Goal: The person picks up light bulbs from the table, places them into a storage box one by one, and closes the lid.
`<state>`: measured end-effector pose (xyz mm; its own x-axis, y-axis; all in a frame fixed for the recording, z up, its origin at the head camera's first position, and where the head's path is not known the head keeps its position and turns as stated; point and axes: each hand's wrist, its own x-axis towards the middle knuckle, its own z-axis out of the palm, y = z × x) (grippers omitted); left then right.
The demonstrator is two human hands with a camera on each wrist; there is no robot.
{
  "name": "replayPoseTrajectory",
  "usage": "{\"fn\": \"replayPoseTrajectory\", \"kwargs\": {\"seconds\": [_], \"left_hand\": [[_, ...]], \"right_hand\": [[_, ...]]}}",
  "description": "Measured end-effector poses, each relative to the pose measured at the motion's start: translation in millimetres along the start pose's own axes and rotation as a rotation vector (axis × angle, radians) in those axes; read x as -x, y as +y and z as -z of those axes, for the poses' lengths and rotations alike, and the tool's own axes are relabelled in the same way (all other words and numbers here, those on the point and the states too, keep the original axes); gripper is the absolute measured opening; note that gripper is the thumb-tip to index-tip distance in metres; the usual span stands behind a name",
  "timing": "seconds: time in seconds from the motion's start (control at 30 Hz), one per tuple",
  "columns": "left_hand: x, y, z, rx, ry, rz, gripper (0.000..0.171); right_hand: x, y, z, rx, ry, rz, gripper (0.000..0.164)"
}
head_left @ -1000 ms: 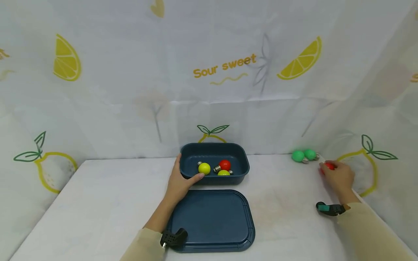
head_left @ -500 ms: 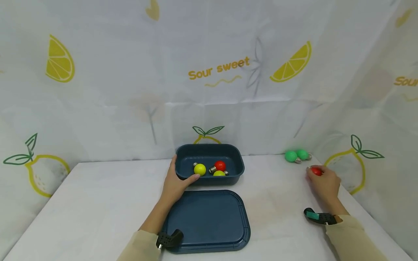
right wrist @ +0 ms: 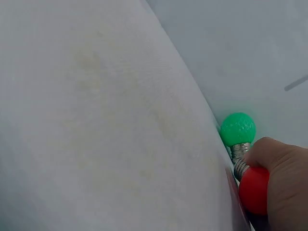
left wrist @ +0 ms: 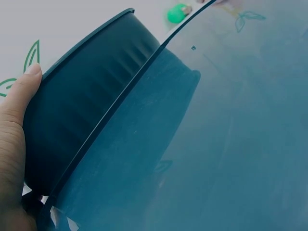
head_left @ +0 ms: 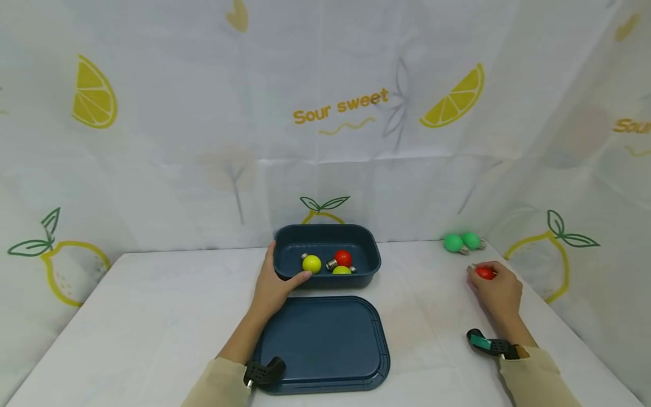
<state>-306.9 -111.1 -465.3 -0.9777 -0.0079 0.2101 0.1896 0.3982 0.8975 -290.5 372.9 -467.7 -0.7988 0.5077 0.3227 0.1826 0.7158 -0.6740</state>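
Observation:
My left hand holds a dark blue plastic box at its left front corner, the thumb along the front wall and the fingers up the left side. Inside the box lie two yellow light bulbs and a red one. At the right of the table, my right hand pinches another red light bulb, its metal screw base pointing away from the palm. In the right wrist view the thumb covers part of that bulb. Two green light bulbs lie just beyond this hand, near the back edge.
A flat dark blue lid lies in front of the box, partly under the left wrist. White cloth printed with lemons hangs behind the white table and along its sides.
The head view has shifted slightly. My right hand has moved left and a little toward me with the red bulb, away from the table's right edge. The left hand stays on the box.

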Motion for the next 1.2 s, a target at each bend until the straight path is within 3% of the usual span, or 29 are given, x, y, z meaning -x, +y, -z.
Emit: {"fn": "replayPoseTrajectory", "kwargs": {"seconds": [0.4, 0.73, 0.83, 1.03, 1.2], "left_hand": [[0.5, 1.5, 2.0, -0.004, 0.0, 0.001, 0.114], [2.2, 1.9, 0.1, -0.007, 0.003, 0.004, 0.114], [1.6, 2.5, -0.5, -0.005, 0.004, 0.001, 0.114], [0.3, 1.2, -0.8, -0.01, -0.002, -0.005, 0.114], [1.0, 0.9, -0.7, -0.006, 0.0, -0.007, 0.114]], "right_hand": [[2.4, -2.6, -0.4, 0.0, -0.065, -0.003, 0.038], [1.4, 4.5, -1.0, 0.184, -0.134, 0.25, 0.043], [1.2, 5.1, -1.1, 0.185, -0.132, 0.276, 0.041], [2.4, 2.8, 0.5, 0.216, -0.167, 0.273, 0.051], [4.0, 0.9, 0.6, 0.208, -0.142, 0.341, 0.039]]}}
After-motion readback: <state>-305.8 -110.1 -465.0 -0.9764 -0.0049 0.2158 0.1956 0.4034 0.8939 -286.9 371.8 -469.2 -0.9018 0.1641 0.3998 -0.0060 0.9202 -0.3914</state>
